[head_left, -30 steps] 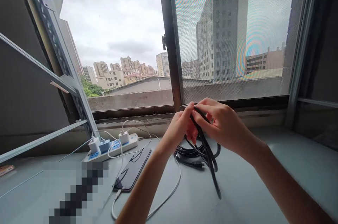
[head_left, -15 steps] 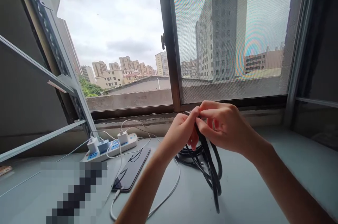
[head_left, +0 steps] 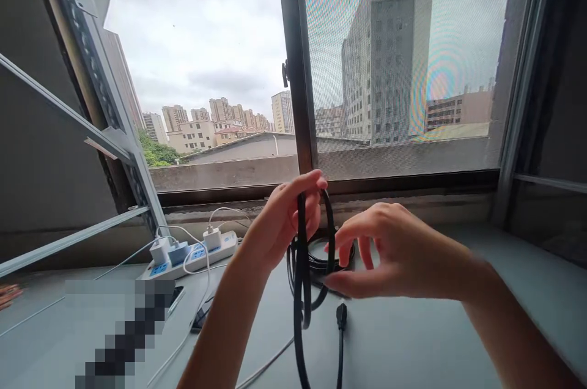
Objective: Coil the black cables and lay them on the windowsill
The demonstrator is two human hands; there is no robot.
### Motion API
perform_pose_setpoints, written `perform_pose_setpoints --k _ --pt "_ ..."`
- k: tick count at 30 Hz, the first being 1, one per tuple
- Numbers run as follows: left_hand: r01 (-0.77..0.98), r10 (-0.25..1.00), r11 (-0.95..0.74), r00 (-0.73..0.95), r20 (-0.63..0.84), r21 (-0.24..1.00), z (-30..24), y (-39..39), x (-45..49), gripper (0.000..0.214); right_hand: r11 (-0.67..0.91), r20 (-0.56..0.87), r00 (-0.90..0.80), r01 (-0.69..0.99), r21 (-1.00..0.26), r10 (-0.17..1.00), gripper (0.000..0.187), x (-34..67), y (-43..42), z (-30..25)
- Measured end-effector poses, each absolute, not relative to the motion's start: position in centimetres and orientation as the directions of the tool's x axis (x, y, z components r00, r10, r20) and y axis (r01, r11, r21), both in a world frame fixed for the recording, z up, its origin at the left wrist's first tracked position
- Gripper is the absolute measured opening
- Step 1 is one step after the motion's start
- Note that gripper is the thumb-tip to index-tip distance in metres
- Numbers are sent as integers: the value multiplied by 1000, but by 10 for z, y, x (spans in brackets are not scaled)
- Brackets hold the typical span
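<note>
My left hand [head_left: 285,218] is raised in front of the window and pinches the top of several hanging loops of a black cable [head_left: 301,279]. My right hand [head_left: 389,251] sits lower and to the right, thumb and fingers pinched on a strand of the same cable near the coil lying on the sill. A black plug end [head_left: 341,314] dangles below my right hand. More of the cable lies coiled on the surface behind my hands.
A white power strip [head_left: 192,253] with chargers and white wires lies at the left on the grey sill [head_left: 504,309]. A dark phone [head_left: 200,318] lies partly behind my left forearm. A metal rack frame [head_left: 114,144] stands at the left; a blurred patch covers the lower left.
My left hand has lifted the looped cable up and leftward. My right hand has separated from it, moving down and right along a strand. The plug end now hangs free.
</note>
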State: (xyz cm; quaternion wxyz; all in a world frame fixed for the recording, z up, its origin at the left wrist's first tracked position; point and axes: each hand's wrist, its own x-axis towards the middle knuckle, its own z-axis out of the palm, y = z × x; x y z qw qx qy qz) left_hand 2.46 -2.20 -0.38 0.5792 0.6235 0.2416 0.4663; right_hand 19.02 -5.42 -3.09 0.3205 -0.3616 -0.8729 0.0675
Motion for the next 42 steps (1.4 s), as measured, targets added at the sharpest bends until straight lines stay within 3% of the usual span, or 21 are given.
perform_pose_setpoints --k 4,9,17,24,29,35,42 --pt "-211 864 -337 318 391 917 1 -27 21 18 744 460 -585 538 -397 668 23 184 -60 -35" --pt "-129 875 -440 161 456 889 2 -30 18 26 750 541 -527 540 -383 656 6 178 -63 -36" --pt "-72 878 -476 10 478 876 9 -34 8 29 717 686 -351 597 -360 637 11 175 -57 -36" --pt "-21 856 -509 91 509 860 8 -26 3 31 654 821 -12 611 -446 571 17 183 -46 -34" --pt "-61 859 -486 151 490 872 4 -28 10 33 727 821 -37 489 -483 570 29 182 -44 -35" --pt "-83 875 -437 192 445 896 1 -30 18 30 725 875 -76 596 -345 478 29 182 -48 -36" --pt "-85 875 -421 226 429 903 -3 -24 22 28 713 858 -93 606 -354 506 23 185 -49 -33"
